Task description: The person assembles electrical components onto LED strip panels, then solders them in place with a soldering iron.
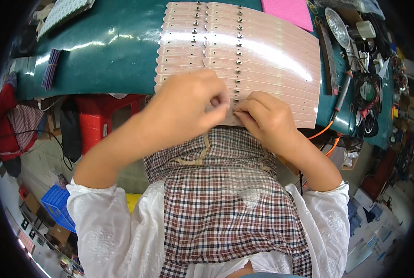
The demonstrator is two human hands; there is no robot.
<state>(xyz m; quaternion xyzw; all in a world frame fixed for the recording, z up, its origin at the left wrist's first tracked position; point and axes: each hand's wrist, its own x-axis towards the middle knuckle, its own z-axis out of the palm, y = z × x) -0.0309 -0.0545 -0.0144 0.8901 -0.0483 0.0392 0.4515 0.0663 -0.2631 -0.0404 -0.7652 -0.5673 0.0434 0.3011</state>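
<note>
A wide pinkish panel of circuit board strips lies on the green-topped table in front of me. Small dark metal-like parts sit on it in two columns running away from me. My right hand is at the panel's near edge, thumb and fingertips pinched together at the end of the right column. Whatever is in that pinch is too small to make out. Over the panel's near left part hovers my left hand, slightly blurred, with its fingers curled toward the thumb. Its fingertips hide anything they hold.
To the right lie a soldering iron with an orange cable, a dark fan and a shiny metal dish. Pink foam is at the far side. A bundle of thin strips lies left. A red stool stands below.
</note>
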